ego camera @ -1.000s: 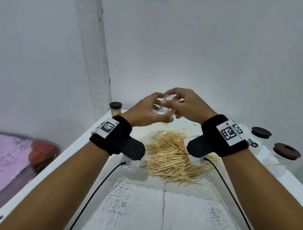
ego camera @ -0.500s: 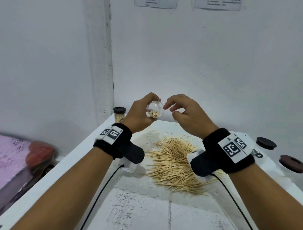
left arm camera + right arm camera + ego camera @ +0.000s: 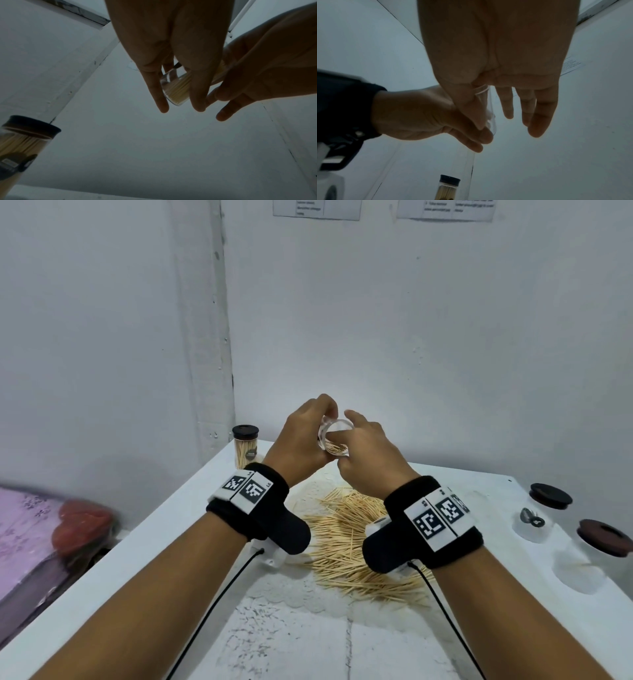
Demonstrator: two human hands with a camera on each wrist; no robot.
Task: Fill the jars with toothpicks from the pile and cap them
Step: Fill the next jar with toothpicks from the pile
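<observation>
The left hand (image 3: 301, 440) grips a clear jar (image 3: 335, 438) held up above the table, part-filled; the right hand (image 3: 370, 453) touches its mouth with loose fingers. Far left, one capped jar (image 3: 245, 445) looks finished; a large pile (image 3: 346, 529) and lids (image 3: 549, 496) remain

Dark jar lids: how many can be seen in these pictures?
3. One lid caps the full jar in the far left corner; two loose lids rest at the table's right edge. Others may be out of view.

left hand (image 3: 171, 47) fingers (image 3: 157, 92) around jar (image 3: 176, 86); toothpicks (image 3: 179, 89) inside; capped jar (image 3: 20, 146) lower-left
</observation>
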